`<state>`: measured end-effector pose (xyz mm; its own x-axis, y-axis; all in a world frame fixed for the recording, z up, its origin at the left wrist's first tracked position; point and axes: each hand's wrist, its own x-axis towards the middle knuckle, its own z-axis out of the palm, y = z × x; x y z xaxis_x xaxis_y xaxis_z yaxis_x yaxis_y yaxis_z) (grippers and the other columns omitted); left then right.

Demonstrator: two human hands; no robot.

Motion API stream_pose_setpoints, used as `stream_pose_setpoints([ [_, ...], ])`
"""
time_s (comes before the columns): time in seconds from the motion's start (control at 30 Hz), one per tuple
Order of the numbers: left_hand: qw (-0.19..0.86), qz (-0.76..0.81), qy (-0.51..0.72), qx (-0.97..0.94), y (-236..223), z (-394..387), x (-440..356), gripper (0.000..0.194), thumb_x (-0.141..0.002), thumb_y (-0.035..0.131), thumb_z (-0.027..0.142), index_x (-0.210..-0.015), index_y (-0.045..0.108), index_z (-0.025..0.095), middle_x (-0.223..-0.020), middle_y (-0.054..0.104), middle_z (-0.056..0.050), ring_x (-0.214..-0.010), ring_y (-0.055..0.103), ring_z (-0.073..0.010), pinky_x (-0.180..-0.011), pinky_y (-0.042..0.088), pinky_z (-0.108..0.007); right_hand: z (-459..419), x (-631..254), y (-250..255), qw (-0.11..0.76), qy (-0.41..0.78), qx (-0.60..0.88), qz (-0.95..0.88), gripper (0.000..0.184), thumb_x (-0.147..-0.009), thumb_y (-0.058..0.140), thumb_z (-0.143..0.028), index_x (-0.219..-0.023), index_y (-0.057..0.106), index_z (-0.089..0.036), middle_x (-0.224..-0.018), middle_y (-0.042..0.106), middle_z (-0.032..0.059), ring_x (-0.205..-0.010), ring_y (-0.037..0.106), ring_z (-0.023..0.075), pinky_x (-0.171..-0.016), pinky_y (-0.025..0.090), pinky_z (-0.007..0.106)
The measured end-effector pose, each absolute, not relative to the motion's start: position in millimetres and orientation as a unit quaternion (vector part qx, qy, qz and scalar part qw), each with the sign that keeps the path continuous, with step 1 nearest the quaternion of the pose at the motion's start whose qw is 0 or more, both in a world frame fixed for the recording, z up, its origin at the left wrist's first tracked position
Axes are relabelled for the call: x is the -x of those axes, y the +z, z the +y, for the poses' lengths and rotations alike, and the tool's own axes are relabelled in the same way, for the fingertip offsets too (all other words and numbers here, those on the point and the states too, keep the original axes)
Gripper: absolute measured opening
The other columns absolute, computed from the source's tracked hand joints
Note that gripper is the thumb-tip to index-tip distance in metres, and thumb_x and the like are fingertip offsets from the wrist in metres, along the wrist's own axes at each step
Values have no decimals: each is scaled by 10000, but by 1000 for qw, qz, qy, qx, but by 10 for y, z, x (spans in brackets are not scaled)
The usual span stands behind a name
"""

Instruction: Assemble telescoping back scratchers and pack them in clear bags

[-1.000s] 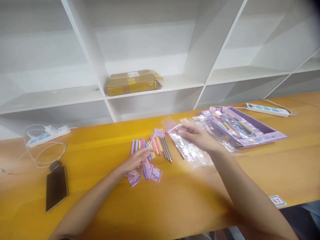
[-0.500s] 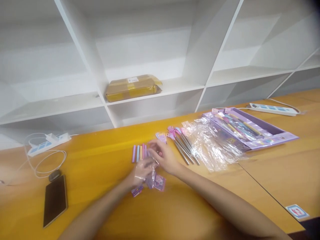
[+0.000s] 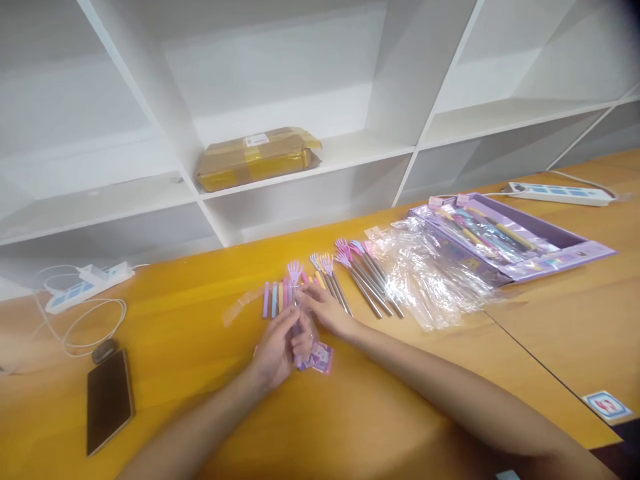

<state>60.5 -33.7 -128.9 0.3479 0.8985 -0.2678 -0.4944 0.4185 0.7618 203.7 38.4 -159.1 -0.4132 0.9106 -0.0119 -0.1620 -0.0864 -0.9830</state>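
My left hand (image 3: 280, 343) is closed round a back scratcher with a purple hand-shaped head (image 3: 295, 271), held upright. A clear plastic bag (image 3: 243, 304) hangs about it and spreads to the left. The fingers of my right hand (image 3: 325, 310) pinch at the bag and rod just below the head. Behind my hands lie several coloured handles (image 3: 275, 300) in a row. To their right are metal rods with hand-shaped heads (image 3: 367, 287) in pink and blue, and others with pale heads (image 3: 326, 263). Small printed cards (image 3: 323, 358) lie partly under my hands.
A heap of clear plastic bags (image 3: 435, 287) lies at the right, against a purple box (image 3: 565, 249) holding bagged back scratchers. A phone (image 3: 109, 403), a black mouse-like object (image 3: 104, 351) and a power strip (image 3: 90, 287) are at the left. A taped parcel (image 3: 257, 160) sits on the shelf.
My hands, apart a second ago, have come together over the cards. A purple-headed back scratcher now stands between them with the clear bag round it. Some metal rods have appeared farther right.
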Motion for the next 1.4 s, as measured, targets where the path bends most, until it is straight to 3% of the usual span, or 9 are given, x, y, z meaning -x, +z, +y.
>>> stream_pose_setpoints([
  [0.13, 711, 386, 477, -344, -1389, -374, -646, 401, -888, 807, 513, -835, 591, 180, -642, 464, 51, -516, 436, -71, -477, 370, -183, 328, -2040, -1510, 409, 670, 320, -530, 562, -791, 778, -745, -768, 622, -205, -716, 632, 9, -721, 612, 176, -660, 507, 296],
  [0.33, 601, 446, 555, -364, -1158, -166, -495, 459, -757, 907, 533, -930, 677, 175, -871, 696, -21, -757, 672, -146, -650, 549, -243, 488, -2226, -1281, 551, 613, 337, -455, 516, -876, 688, -741, -892, 595, -234, -825, 626, 14, -747, 594, 164, -631, 490, 281],
  [0.43, 532, 458, 601, -382, -967, 0, -308, 434, -749, 905, 520, -889, 674, 181, -852, 725, -32, -748, 704, -167, -628, 562, -260, 498, -2418, -1025, 591, 595, 315, -445, 419, -928, 702, -642, -919, 576, -243, -762, 572, -23, -612, 547, 123, -551, 461, 263],
  [0.57, 498, 438, 671, -331, -861, 128, -88, 403, -736, 920, 435, -828, 619, 184, -852, 718, 2, -724, 709, -139, -686, 605, -279, 327, -2585, -717, 506, 579, 297, -566, 330, -1042, 577, -576, -955, 554, -259, -628, 468, -75, -432, 379, 91, -408, 305, 243],
  [0.73, 494, 434, 683, -317, -922, 133, -30, 381, -793, 895, 411, -833, 598, 175, -826, 678, 31, -762, 691, -112, -710, 580, -241, 121, -2561, -585, 373, 406, 330, -766, 232, -1081, 529, -400, -956, 615, -224, -782, 635, -3, -667, 552, 131, -615, 431, 270],
  [0.97, 436, 425, 728, -315, -976, 156, -59, 421, -761, 931, 446, -810, 610, 178, -781, 645, 36, -683, 637, -91, -635, 528, -202, 57, -2567, -549, 246, 299, 369, -845, 147, -1080, 529, -277, -965, 595, -213, -841, 672, 0, -708, 571, 137, -656, 381, 272],
  [1.23, 470, 393, 750, -249, -858, 160, -31, 347, -798, 919, 371, -883, 654, 165, -844, 718, 13, -749, 704, -100, -728, 593, -215, 116, -2614, -590, 303, 244, 360, -848, 171, -1092, 543, -315, -985, 635, -218, -896, 697, 23, -764, 617, 155, -700, 416, 283],
  [1.4, 517, 367, 732, -252, -735, 78, -70, 312, -779, 942, 307, -891, 696, 152, -911, 782, -36, -863, 762, -143, -821, 637, -248, 195, -2659, -633, 359, 225, 364, -830, 247, -1090, 561, -349, -891, 620, -215, -863, 690, 32, -785, 634, 166, -721, 438, 293],
])
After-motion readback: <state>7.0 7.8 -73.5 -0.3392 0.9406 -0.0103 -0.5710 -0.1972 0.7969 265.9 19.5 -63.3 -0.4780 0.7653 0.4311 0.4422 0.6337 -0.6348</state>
